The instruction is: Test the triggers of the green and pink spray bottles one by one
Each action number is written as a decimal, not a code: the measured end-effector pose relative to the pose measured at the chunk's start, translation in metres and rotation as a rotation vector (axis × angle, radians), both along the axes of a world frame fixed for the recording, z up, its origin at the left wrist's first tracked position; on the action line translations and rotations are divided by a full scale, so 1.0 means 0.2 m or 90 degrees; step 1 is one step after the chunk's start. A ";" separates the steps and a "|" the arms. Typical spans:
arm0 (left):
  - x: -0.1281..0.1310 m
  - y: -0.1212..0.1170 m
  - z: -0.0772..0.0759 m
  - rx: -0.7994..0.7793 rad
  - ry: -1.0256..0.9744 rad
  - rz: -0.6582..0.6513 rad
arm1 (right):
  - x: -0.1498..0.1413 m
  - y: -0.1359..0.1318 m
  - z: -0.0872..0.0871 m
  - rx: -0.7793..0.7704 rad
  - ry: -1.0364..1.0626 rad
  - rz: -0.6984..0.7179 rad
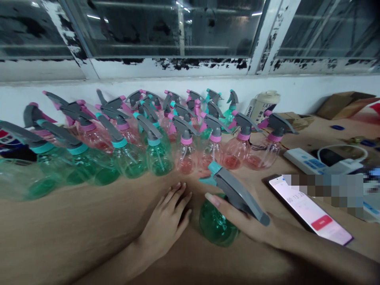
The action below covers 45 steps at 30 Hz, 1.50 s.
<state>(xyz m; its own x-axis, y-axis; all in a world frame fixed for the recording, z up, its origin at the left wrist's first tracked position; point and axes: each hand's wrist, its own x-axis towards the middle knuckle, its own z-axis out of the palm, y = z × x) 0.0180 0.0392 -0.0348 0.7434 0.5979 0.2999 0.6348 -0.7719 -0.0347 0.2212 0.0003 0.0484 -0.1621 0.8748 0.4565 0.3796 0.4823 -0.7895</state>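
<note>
A green spray bottle [219, 225] with a grey and teal trigger head stands at the front, right of centre. My right hand [246, 219] is wrapped round it from the right, its thumb at the neck; the other fingers are hidden behind the bottle. Just to the left, my left hand [169, 215] lies on the wooden table [74, 237] with its fingers stretched out, holding nothing. Beyond both hands stand rows of spray bottles, among them a green bottle [160, 160] with a teal collar and a pink bottle [186, 160] with a pink collar.
A lit phone [308, 213] lies to the right of my right hand. Behind it are a white power strip [305, 160] and a cable. A pale cup [264, 105] and a cardboard box [341, 105] stand by the white wall below the windows.
</note>
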 end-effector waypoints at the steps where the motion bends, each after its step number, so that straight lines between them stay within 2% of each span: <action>1: 0.00 0.00 0.00 -0.001 0.001 -0.002 | 0.00 0.00 0.00 0.000 0.000 -0.002; 7: 0.00 0.00 0.01 -0.007 0.007 -0.007 | 0.00 0.01 -0.03 0.001 -0.014 -0.016; 14: 0.00 -0.01 0.01 0.006 0.027 -0.007 | 0.01 0.00 0.03 -0.040 -0.053 -0.041; 20: 0.00 -0.01 -0.01 0.020 0.020 0.009 | 0.00 0.00 0.07 -0.064 -0.021 -0.037; 26: 0.00 -0.01 0.00 0.017 0.013 0.006 | 0.02 0.02 0.03 -0.002 -0.024 -0.073; 37: 0.01 -0.01 0.02 -0.005 0.028 0.018 | 0.05 0.04 0.01 -0.047 -0.008 -0.050; 40: 0.01 -0.01 0.03 -0.012 0.026 0.020 | 0.05 0.04 0.02 -0.065 -0.037 -0.075; 42: 0.01 -0.01 0.03 -0.016 0.022 0.020 | 0.06 0.04 0.02 -0.058 -0.048 -0.084; 45: 0.01 -0.01 0.03 -0.019 0.023 0.021 | 0.05 0.05 0.03 -0.032 -0.033 -0.049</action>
<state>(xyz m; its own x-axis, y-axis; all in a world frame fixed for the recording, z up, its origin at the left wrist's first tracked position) 0.0208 0.0363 -0.0283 0.7331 0.6304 0.2553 0.6586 -0.7517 -0.0351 0.2322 0.0102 0.0536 -0.1159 0.9070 0.4048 0.4542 0.4108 -0.7905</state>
